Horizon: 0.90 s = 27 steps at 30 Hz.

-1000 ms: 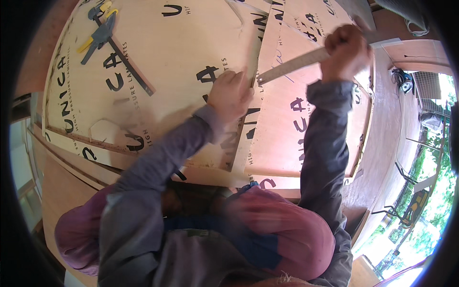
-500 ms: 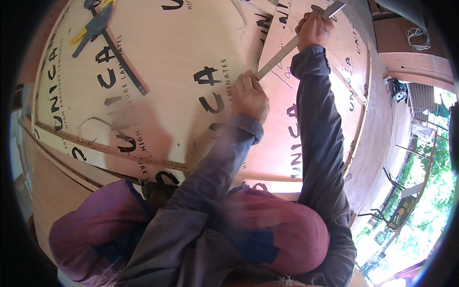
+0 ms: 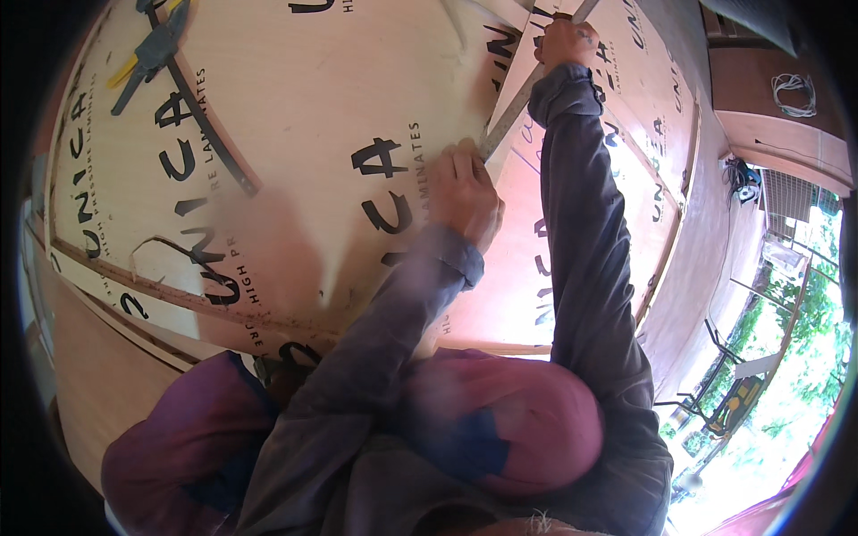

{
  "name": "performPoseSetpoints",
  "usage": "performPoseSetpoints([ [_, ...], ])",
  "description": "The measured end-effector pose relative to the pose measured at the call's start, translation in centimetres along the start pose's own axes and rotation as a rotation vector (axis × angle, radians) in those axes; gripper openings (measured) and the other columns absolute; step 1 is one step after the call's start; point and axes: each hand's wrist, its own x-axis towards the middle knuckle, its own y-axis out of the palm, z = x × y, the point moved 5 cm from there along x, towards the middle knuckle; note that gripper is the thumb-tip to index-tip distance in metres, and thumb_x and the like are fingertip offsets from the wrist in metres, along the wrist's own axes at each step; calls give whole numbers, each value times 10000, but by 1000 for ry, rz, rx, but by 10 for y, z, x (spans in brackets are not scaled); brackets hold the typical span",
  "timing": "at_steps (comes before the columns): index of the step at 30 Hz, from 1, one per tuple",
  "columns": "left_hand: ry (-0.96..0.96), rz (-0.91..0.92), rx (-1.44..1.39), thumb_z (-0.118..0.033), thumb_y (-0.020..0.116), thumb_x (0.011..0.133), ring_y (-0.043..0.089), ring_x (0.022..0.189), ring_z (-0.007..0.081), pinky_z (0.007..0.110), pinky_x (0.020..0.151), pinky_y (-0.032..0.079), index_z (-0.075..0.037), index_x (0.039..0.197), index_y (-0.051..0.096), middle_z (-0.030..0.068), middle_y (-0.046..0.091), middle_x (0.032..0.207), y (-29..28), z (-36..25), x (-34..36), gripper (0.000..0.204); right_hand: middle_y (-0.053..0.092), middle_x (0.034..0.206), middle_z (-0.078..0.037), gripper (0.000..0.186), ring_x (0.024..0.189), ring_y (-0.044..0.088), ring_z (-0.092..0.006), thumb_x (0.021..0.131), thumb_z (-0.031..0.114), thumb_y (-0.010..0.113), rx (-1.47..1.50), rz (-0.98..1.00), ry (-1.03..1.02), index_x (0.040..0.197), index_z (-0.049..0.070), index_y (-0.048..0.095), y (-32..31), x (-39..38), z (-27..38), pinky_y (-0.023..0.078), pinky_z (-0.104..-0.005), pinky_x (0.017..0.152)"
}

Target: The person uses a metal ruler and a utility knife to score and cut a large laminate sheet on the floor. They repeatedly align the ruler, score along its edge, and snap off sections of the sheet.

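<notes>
A long metal ruler (image 3: 510, 114) lies diagonally on printed wooden panels (image 3: 313, 107), along a board edge. My left hand (image 3: 465, 188) has its fingers curled on the ruler's near end, pressing it to the panel. My right hand (image 3: 565, 43) grips the ruler farther up, near the top of the view. Faint blue handwritten marks are on the panel just right of the ruler. A grey and yellow bar clamp (image 3: 152, 62) lies on the left panel, its bar pointing toward me.
My bent knees (image 3: 527, 429) are at the panels' near edge. At the right are a coiled white cable (image 3: 794, 94), a blue power tool (image 3: 744, 181), a mesh panel (image 3: 785, 210) and a black and yellow tool (image 3: 737, 402) in front of bright greenery.
Both hands have moved forward and the ruler has swung to a steeper diagonal. My left hand has moved from beside the ruler onto its near end; my right has shifted up and left.
</notes>
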Motion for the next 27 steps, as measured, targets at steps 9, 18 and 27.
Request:
performPoseSetpoints([
  [9, -32, 24, 55, -175, 736, 696, 533, 1059, 370, 445, 915, 467, 129, 1167, 568, 209, 536, 1110, 4, 5, -3, 585, 729, 923, -35, 261, 833, 697, -244, 817, 326, 656, 73, 93, -51, 997, 150, 725, 28, 18, 14, 524, -415, 629],
  [18, -19, -4, 50, -164, 700, 776, 556, 1040, 329, 417, 880, 497, 133, 1180, 570, 174, 554, 1141, 18, 0, 11, 518, 629, 773, -49, 357, 676, 614, -229, 837, 379, 579, 1181, -340, 149, 1057, 110, 663, 29, 26, -69, 445, -378, 558],
  [27, -75, -38, 2, -234, 772, 704, 553, 1066, 322, 428, 877, 510, 85, 1170, 580, 154, 547, 1190, 27, 13, 5, 596, 698, 1027, -95, 570, 1123, 589, -251, 855, 529, 706, -420, 63, -111, 1247, 120, 645, 21, 18, 0, 422, -514, 1010],
])
